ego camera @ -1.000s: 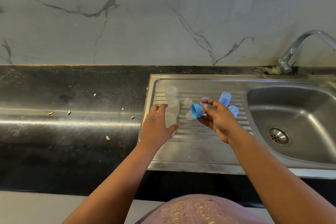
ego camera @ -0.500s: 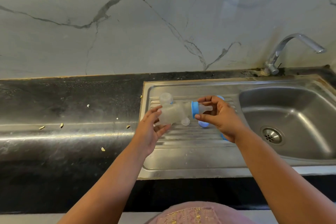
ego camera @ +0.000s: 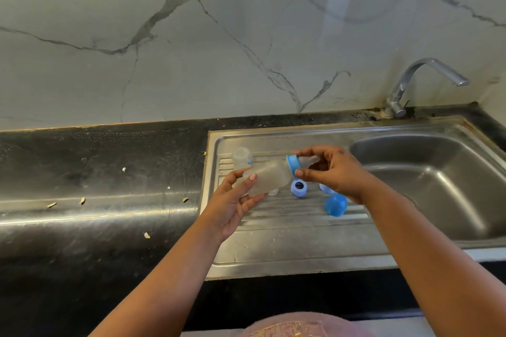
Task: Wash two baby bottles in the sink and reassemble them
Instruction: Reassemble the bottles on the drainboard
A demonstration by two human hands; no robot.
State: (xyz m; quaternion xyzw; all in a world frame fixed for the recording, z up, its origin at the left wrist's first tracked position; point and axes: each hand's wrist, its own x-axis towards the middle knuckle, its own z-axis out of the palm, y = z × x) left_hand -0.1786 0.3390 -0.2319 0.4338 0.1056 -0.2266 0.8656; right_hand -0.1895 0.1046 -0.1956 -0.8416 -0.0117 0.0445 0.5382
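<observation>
A cloudy clear baby bottle lies on its side in the air above the drainboard. My left hand holds its base. My right hand pinches the blue collar ring with its clear teat at the bottle's neck. A second clear bottle stands on the drainboard behind. A blue ring, a blue cap and a small clear teat lie on the drainboard below my hands. Another blue piece is partly hidden under my right hand.
The steel sink bowl is to the right, with a chrome tap at its back corner. A black counter with several small scraps stretches left. A marble wall rises behind.
My left hand lifted the bottle off the drainboard. My right hand brought the blue ring with teat onto its neck. Both hands have since risen slightly; my view shifted down and left.
</observation>
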